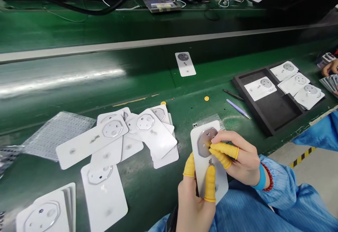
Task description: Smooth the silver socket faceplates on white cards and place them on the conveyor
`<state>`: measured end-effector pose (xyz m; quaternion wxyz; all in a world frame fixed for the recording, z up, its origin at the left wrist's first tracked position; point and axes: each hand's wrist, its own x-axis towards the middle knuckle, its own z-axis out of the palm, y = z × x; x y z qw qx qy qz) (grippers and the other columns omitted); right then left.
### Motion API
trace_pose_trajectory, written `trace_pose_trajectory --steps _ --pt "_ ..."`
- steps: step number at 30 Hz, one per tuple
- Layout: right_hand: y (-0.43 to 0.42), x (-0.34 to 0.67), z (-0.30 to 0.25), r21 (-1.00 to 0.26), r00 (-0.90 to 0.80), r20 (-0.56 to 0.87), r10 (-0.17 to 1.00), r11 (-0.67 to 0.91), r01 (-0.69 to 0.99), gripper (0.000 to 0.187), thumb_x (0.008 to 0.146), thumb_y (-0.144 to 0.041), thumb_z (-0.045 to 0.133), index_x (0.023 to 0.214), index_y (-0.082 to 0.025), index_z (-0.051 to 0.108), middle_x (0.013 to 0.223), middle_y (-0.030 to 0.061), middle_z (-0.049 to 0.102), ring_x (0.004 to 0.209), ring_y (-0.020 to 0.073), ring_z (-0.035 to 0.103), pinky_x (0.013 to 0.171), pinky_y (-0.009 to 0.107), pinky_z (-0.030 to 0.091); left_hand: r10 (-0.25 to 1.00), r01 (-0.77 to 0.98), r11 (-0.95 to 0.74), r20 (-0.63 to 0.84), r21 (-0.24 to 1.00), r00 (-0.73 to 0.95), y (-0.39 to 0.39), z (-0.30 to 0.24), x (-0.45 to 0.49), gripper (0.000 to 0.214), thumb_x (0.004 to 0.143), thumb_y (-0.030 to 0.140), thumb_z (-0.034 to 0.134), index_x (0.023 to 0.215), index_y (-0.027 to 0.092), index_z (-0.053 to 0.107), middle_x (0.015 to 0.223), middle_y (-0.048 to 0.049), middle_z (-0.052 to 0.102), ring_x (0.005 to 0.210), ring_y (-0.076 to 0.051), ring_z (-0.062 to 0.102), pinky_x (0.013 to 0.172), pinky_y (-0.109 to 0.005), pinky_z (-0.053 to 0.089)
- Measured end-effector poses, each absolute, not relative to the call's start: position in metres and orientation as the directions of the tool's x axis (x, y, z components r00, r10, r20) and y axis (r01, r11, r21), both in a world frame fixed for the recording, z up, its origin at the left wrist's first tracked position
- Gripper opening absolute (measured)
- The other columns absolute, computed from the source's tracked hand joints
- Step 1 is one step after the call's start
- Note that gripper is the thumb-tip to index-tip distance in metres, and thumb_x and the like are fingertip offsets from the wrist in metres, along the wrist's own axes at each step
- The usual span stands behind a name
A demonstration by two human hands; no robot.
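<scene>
My left hand (194, 196) grips a white card (206, 170) from below, thumb and a finger in yellow finger cots on its lower half. The card carries a shiny octagonal piece (204, 142) near its top. My right hand (237, 158), also with yellow cots, is closed with its fingertips pressed on that octagonal piece; whether they pinch anything small is hidden. A red bead bracelet and a blue strap sit on the right wrist.
A pile of white cards (126, 136) lies on the green bench (66, 84) to the left, beside bubble wrap (52, 133). A black tray (274, 108) with several cards stands at right. Tweezers (238, 109) lie near it. One card (185, 63) rests farther back. Another person's hand (330, 68) is at far right.
</scene>
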<state>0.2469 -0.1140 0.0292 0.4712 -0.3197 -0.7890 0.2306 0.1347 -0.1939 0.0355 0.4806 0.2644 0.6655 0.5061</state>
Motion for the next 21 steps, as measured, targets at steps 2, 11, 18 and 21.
trace_pose_trajectory --steps 2,11,18,21 --pt "-0.116 0.249 0.029 -0.640 -0.386 0.592 0.707 0.704 0.308 0.030 0.088 -0.007 0.054 0.114 -0.020 0.061 0.099 0.0076 0.067 0.092 0.0194 0.066 0.081 0.035 0.060 0.847 -0.112 0.346 -0.361 0.932 -0.389 -0.194 0.036 0.135 0.050 0.079 0.042 0.067 0.124 0.023 0.060 0.100 -0.0066 0.076 0.097 -0.029 0.069 0.060 -0.029 0.057" --pt "-0.120 0.263 0.026 -0.502 -0.531 0.581 0.617 0.785 0.364 0.041 0.093 -0.008 0.045 0.133 -0.014 0.048 0.108 0.0116 0.070 0.101 0.0200 0.067 0.092 0.038 0.056 0.848 -0.204 0.365 -0.414 0.909 -0.331 -0.198 0.039 0.137 0.042 0.080 0.036 0.067 0.121 0.027 0.061 0.110 -0.0039 0.074 0.100 -0.025 0.069 0.078 -0.029 0.057" --pt "-0.118 0.267 0.022 -0.497 -0.548 0.606 0.577 0.812 0.307 0.035 0.090 -0.011 0.048 0.125 -0.011 0.053 0.107 0.0165 0.068 0.101 0.0228 0.065 0.082 0.039 0.060 0.826 -0.393 0.402 -0.513 0.827 -0.235 -0.195 0.045 0.133 0.047 0.076 0.036 0.072 0.122 0.027 0.063 0.106 -0.0058 0.075 0.094 -0.027 0.072 0.076 -0.031 0.059" --pt "-0.117 0.270 0.024 -0.489 -0.565 0.603 0.563 0.820 0.296 0.032 0.090 -0.012 0.048 0.121 -0.009 0.056 0.107 0.0175 0.068 0.102 0.0232 0.065 0.080 0.037 0.061 0.798 -0.381 0.475 -0.571 0.793 -0.194 -0.197 0.044 0.131 0.055 0.075 0.038 0.074 0.127 0.027 0.060 0.102 -0.0070 0.076 0.084 -0.026 0.073 0.059 -0.027 0.058"
